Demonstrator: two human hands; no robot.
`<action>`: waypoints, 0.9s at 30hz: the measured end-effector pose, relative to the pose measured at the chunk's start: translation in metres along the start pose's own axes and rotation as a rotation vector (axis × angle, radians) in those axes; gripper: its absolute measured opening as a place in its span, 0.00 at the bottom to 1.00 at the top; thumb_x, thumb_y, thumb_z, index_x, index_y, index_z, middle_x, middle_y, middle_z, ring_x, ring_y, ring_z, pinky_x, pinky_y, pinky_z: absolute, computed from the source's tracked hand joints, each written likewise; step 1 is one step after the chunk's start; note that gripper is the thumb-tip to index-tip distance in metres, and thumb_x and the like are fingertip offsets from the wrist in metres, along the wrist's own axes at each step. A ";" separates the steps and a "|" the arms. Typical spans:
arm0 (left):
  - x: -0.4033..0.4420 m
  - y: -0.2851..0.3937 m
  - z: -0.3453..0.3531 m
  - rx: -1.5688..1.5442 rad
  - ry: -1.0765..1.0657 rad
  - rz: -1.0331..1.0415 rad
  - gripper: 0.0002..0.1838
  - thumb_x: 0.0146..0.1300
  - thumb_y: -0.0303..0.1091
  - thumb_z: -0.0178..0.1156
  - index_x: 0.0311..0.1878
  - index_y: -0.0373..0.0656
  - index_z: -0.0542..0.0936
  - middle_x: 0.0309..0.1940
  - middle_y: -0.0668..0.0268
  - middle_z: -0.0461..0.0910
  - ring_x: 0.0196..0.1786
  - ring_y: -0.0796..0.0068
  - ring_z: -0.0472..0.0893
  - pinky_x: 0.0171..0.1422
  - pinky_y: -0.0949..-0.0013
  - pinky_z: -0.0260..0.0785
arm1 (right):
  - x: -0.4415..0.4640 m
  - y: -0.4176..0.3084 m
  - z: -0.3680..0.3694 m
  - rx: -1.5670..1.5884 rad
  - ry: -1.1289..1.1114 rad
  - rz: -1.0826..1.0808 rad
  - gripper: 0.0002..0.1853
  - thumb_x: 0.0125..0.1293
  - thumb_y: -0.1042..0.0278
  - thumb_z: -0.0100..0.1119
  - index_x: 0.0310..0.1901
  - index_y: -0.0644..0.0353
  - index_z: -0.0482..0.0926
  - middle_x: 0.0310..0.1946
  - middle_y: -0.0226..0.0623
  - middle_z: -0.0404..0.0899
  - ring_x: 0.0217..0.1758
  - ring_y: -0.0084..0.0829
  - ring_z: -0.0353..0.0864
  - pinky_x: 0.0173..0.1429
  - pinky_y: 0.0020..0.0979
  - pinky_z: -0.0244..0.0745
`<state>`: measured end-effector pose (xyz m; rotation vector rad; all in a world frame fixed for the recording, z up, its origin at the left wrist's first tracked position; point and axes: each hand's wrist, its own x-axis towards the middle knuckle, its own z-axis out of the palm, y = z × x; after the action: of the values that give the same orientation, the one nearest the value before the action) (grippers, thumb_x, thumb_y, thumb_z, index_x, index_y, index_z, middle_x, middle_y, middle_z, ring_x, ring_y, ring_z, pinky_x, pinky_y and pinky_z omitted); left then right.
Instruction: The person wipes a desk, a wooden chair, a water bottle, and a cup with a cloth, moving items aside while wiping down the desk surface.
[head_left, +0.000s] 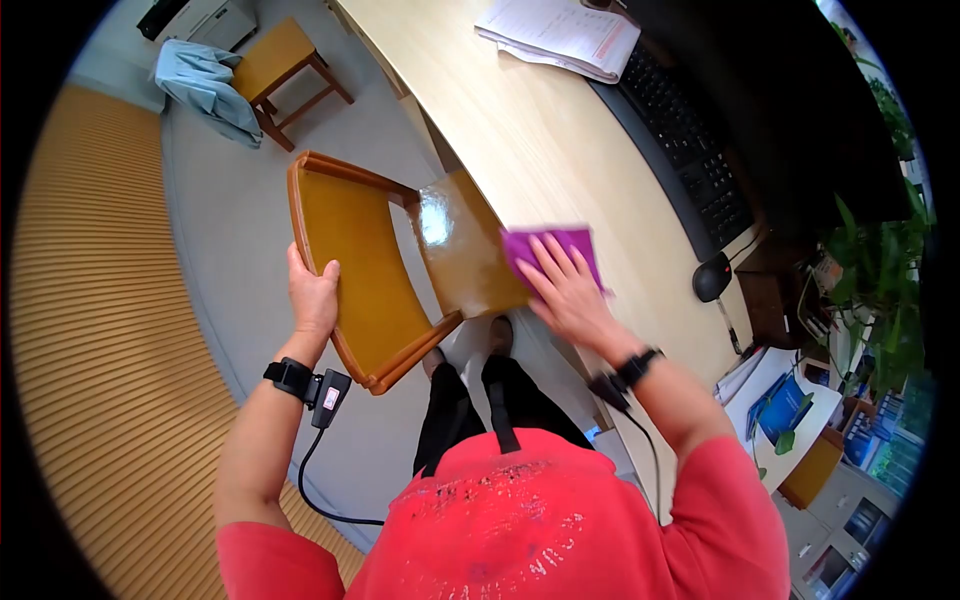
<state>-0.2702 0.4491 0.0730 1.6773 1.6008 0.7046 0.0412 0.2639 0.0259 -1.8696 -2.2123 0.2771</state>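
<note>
The purple cloth (518, 246) lies on the table (540, 150), at the edge facing the chair (365, 265). The right hand (572, 300) rests over it, its grip laid flat with fingers extended and slightly parted; the spread appears to hold the cloth down against the surface rather than bunch it. Whether the cloth's edge folds under the fingertips cannot be told. The left hand (316, 297), on the side of the chair away from the table, has its grip closed on the backrest's outer rail, thumb on the facing side, probably to steady the chair or control its distance from the table. The chair stands close beside the table, its seat seeming to run beneath the edge, and so limits standing room there. On the table are papers (575, 35), a keyboard (680, 150) and a mouse (712, 277); these restrict sideways travel across the top, the mouse being nearer the cloth than the papers. A dark monitor (820, 100) stands beyond the keyboard, with plants (895, 330) past the table's far side. A cord (655, 455) from the right wrist hangs across the table's near edge and could snag. Well apart from the table, a garment (208, 85) drapes over a second wooden seat (275, 60).
</note>
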 end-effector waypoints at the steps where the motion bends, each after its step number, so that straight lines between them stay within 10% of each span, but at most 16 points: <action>1: 0.000 -0.001 0.000 -0.010 -0.005 -0.007 0.27 0.57 0.23 0.56 0.60 0.36 0.61 0.49 0.50 0.76 0.51 0.58 0.78 0.57 0.63 0.69 | -0.033 -0.004 -0.008 0.029 -0.064 0.026 0.34 0.56 0.56 0.61 0.64 0.56 0.65 0.69 0.48 0.55 0.74 0.48 0.51 0.72 0.51 0.47; 9: 0.003 -0.009 0.004 -0.092 -0.010 -0.004 0.24 0.59 0.25 0.56 0.58 0.35 0.61 0.47 0.49 0.76 0.50 0.57 0.78 0.56 0.61 0.70 | -0.051 -0.016 0.006 -0.065 -0.022 0.232 0.37 0.55 0.60 0.61 0.66 0.60 0.60 0.71 0.56 0.47 0.75 0.55 0.43 0.71 0.57 0.43; 15: 0.001 -0.013 -0.004 -0.414 -0.169 -0.159 0.29 0.71 0.52 0.43 0.62 0.36 0.59 0.53 0.51 0.72 0.57 0.62 0.72 0.61 0.65 0.64 | 0.097 0.012 0.057 0.125 0.435 0.374 0.17 0.57 0.66 0.55 0.47 0.64 0.69 0.52 0.53 0.70 0.58 0.50 0.68 0.60 0.44 0.62; 17: -0.013 -0.027 -0.016 -0.681 -0.260 -0.285 0.41 0.68 0.66 0.33 0.69 0.38 0.56 0.58 0.54 0.70 0.60 0.62 0.70 0.65 0.63 0.61 | 0.135 -0.002 0.043 0.758 0.556 0.749 0.13 0.61 0.67 0.51 0.45 0.65 0.70 0.43 0.48 0.75 0.49 0.43 0.74 0.53 0.39 0.68; 20: -0.036 -0.040 -0.050 -1.141 -0.567 -0.478 0.43 0.66 0.69 0.31 0.70 0.41 0.56 0.62 0.57 0.68 0.64 0.62 0.68 0.68 0.61 0.59 | 0.141 -0.078 -0.004 1.648 0.477 0.522 0.11 0.63 0.68 0.49 0.44 0.63 0.71 0.40 0.36 0.76 0.45 0.24 0.75 0.49 0.30 0.72; 23: -0.057 -0.059 -0.053 -1.282 -0.685 -0.522 0.42 0.66 0.69 0.29 0.70 0.43 0.58 0.64 0.57 0.66 0.66 0.61 0.66 0.69 0.60 0.58 | 0.126 -0.177 -0.016 1.415 0.264 0.219 0.16 0.63 0.68 0.54 0.51 0.63 0.69 0.50 0.43 0.73 0.54 0.35 0.74 0.60 0.37 0.69; 24: -0.064 -0.055 -0.049 -1.307 -0.668 -0.511 0.42 0.66 0.69 0.29 0.70 0.44 0.58 0.64 0.56 0.66 0.66 0.62 0.66 0.69 0.60 0.58 | 0.119 -0.188 -0.005 0.657 0.183 -0.093 0.25 0.60 0.67 0.58 0.59 0.62 0.65 0.57 0.55 0.67 0.64 0.48 0.65 0.66 0.43 0.62; 27: -0.071 -0.054 -0.050 -1.393 -0.703 -0.538 0.44 0.64 0.71 0.28 0.72 0.45 0.54 0.65 0.54 0.64 0.68 0.61 0.64 0.72 0.60 0.53 | 0.117 -0.234 0.018 0.425 0.083 -0.032 0.37 0.59 0.68 0.57 0.69 0.61 0.53 0.65 0.66 0.50 0.68 0.62 0.55 0.69 0.47 0.58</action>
<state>-0.3487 0.3835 0.0663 0.3289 0.6130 0.5821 -0.2030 0.3404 0.0829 -1.5842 -1.9376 0.5991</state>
